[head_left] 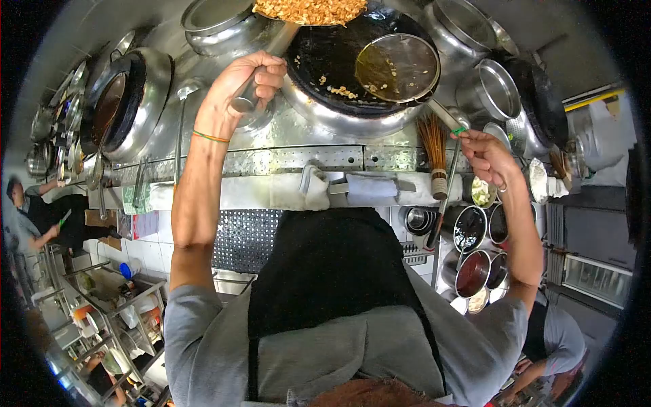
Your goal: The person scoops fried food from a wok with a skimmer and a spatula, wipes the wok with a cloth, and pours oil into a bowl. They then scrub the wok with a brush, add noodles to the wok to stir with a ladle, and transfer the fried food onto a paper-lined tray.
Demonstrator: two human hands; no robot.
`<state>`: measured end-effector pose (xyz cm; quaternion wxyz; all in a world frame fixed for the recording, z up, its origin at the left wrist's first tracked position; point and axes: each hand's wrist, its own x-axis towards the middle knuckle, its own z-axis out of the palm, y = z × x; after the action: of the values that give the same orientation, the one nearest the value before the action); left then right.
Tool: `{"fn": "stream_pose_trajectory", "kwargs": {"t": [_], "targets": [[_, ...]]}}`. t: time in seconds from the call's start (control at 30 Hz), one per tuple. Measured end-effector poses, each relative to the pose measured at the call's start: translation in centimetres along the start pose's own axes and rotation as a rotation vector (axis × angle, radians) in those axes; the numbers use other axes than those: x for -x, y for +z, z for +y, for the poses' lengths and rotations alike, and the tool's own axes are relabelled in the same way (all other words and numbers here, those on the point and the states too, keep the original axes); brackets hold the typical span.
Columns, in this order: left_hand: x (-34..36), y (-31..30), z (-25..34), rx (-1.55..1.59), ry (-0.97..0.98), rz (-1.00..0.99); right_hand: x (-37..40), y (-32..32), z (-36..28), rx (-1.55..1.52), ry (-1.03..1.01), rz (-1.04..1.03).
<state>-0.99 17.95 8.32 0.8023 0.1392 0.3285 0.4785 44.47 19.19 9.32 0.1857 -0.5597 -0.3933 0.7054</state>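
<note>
My left hand is closed around the metal handle of a strainer heaped with golden-brown fried pieces at the top edge of the view. My right hand is closed on the handle of a round mesh skimmer, near a green band. The skimmer rests over a large dark wok, and a few pieces of food lie on its mesh. Small light bits cling to the wok's surface. A bamboo brush stands just left of my right hand.
Another wok is at the left, with a ladle beside it. A steel pot stands at the right. Sauce containers are below my right hand. Folded towels line the counter edge. Co-workers stand left and lower right.
</note>
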Motion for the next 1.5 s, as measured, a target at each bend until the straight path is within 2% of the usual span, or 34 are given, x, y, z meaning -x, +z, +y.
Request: {"fn": "stream_pose_trajectory", "kwargs": {"t": [0.17,0.33,0.5,0.57,0.63,0.77,0.83,0.9,0.97,1.03,1.1,1.17,1.23,1.3,1.37,1.4,1.5], "targets": [[0.6,0.3,0.4,0.015,-0.009,0.015,0.1,3.3,-1.8,0.05,0.053,-0.015],[1.3,0.5,0.7,0.01,0.003,-0.011,-1.3,4.8,-1.5,-0.137,0.159,-0.188],[1.3,0.6,1.0,-0.012,0.036,-0.018,-4.4,6.4,-0.2,-0.245,0.082,-0.311],[1.0,0.7,1.1,-0.019,0.034,-0.034,-6.1,6.9,0.4,-0.394,0.022,-0.434],[1.0,0.8,1.1,0.0,0.047,-0.014,-7.2,8.2,1.2,-0.49,0.0,-0.467],[1.1,-0.4,0.5,-0.004,0.043,-0.037,-7.4,8.8,3.2,-0.49,-0.157,-0.355],[1.2,-1.4,0.0,0.006,0.014,-0.136,-6.2,7.5,2.9,-0.486,-0.243,-0.229],[1.1,-1.8,-1.2,-0.005,0.045,-0.097,-5.1,6.8,2.1,-0.489,-0.289,-0.187],[0.6,-2.7,-2.4,-0.108,0.114,0.008,-3.6,6.6,0.9,-0.315,-0.454,-0.026],[0.0,-3.2,-3.2,-0.11,0.12,0.011,-2.5,6.6,-0.5,-0.282,-0.495,0.005],[-0.5,-3.6,-3.9,-0.155,0.136,0.055,-1.4,7.2,-1.9,-0.116,-0.597,0.044],[-1.2,-4.0,-4.5,-0.106,0.098,0.022,-0.5,8.4,-3.1,-0.049,-0.592,0.108],[-1.7,-3.4,-5.2,-0.127,0.096,0.046,-0.5,9.1,-3.9,0.281,-0.568,0.192],[-1.8,-3.1,-5.7,-0.111,0.075,0.036,-1.8,9.6,-3.5,0.357,-0.607,0.235],[-1.9,-3.0,-6.0,-0.091,0.066,0.032,-4.8,9.6,-1.9,0.535,-0.973,0.35],[-2.0,-3.0,-6.1,-0.085,0.061,0.017,-4.0,10.3,-2.2,0.528,-0.862,0.336],[-1.8,-2.8,-6.2,-0.065,0.049,0.011,-3.6,9.8,-2.5,0.512,-0.75,0.247]]}}
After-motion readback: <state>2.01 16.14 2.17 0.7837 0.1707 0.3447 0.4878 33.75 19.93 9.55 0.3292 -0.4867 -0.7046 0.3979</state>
